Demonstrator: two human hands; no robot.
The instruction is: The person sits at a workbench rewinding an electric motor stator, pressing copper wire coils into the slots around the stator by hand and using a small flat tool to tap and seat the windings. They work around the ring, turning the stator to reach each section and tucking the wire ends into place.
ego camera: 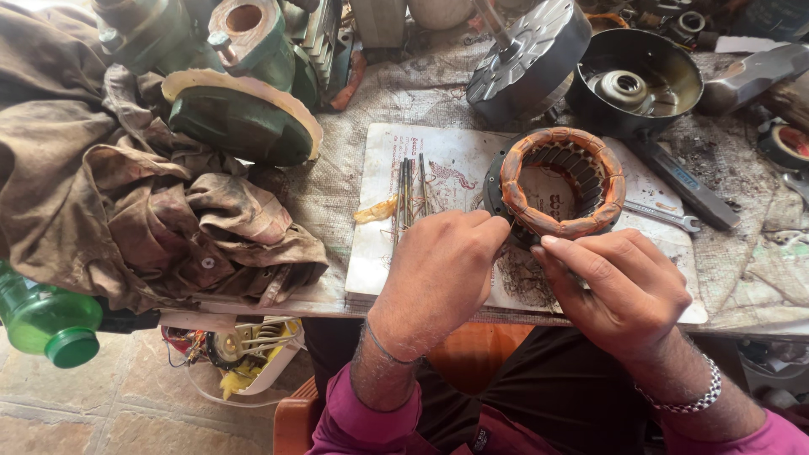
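Resting on a white printed sheet (pixel 438 168) at the near edge of the table (pixel 337 194), the motor stator (pixel 563 181) (copper windings wrapped in orange tape) lies flat with its bore up, so the coil ends face the worker. The left hand (pixel 438 270) pinches its fingers together on a thin wire at the stator's near rim. The right hand (pixel 619 282) curls beside it; whether its fingers grip anything cannot be told.

Bright, even daylight falls from the top of the frame; shadows are soft, focus is sharp mid-frame, and the edges bend slightly.
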